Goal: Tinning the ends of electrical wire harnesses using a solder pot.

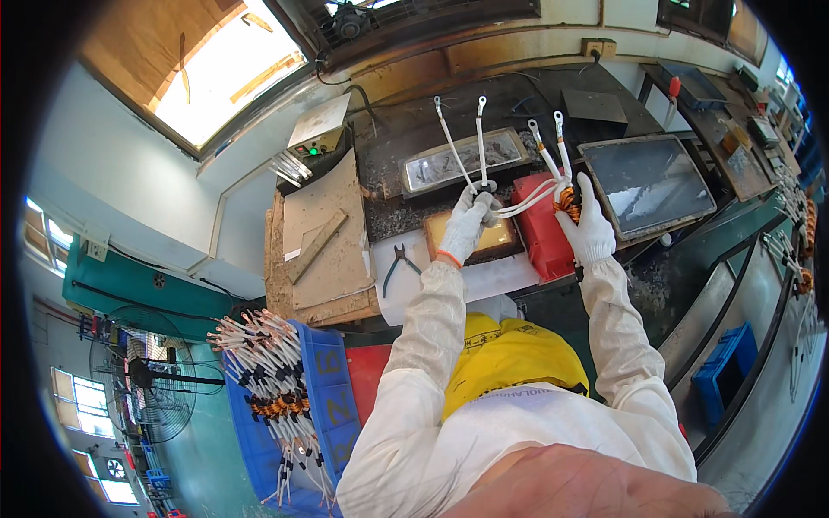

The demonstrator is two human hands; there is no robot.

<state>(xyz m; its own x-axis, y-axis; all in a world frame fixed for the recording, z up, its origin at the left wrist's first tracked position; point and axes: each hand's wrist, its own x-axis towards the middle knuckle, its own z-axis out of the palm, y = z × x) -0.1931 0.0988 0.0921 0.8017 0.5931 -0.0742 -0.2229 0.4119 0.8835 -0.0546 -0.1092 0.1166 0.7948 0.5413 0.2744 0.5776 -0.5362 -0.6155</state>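
My left hand (466, 226), in a white glove, is closed around white insulated leads near a black piece (486, 186). Two of these leads (451, 142) point away from me and end in metal ring terminals. My right hand (589, 226), also gloved, grips a copper-wire coil (567, 204) between thumb and fingers. Another pair of white leads (547, 160) with ring terminals rises from the coil. White leads run across between both hands. Beneath my left hand is a small tray with yellowish contents (494, 237); a red box (544, 237) lies under the crossing leads.
Beyond the hands sits a long trough with a silvery surface (440, 168). A wide grey tray (652, 186) stands right. Cutting pliers (398, 266), a wooden strip (319, 246) and a control box (318, 128) are left. A blue crate (330, 380) holds several coils; a fan (142, 375) stands beside it.
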